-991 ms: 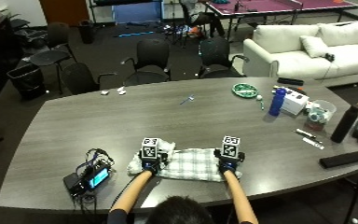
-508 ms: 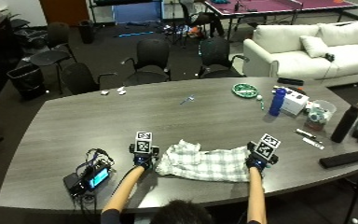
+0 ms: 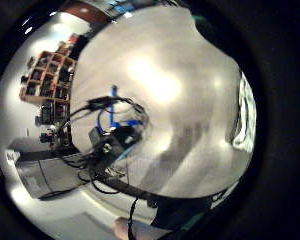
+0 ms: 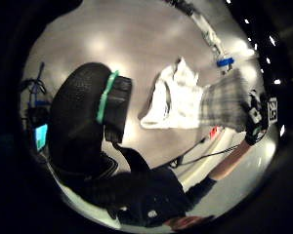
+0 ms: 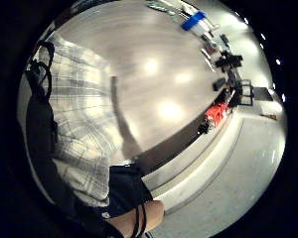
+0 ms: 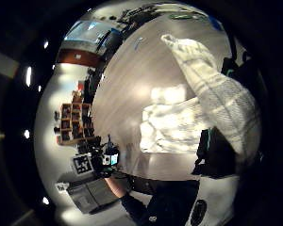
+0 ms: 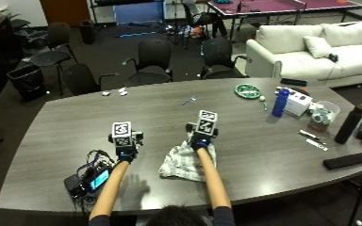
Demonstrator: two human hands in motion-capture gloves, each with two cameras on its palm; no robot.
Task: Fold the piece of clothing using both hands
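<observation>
Right hand carrying a fold across the plaid garment; left hand off the cloth

On the grey surface [image 7: 243, 122], the white-and-grey plaid garment [image 7: 182, 163] lies bunched near the person's edge. The right hand [image 7: 200, 140] grips one edge of it; its thumb-side palm view shows checked cloth draped from that hand above the rest of the pile. The left hand [image 7: 125, 151] hovers beside the garment, holding nothing; whether its fingers are straight or curled I cannot tell, the palm views being murky. To fold well, I judge the left hand should pin the lying part flat while the right lays its edge square over it, then smooths it. As for containers, a clear tub [image 7: 322, 114] stands far right, contents unreadable; a green dish [image 7: 248, 90] sits beside a blue bottle [image 7: 281, 102].
</observation>
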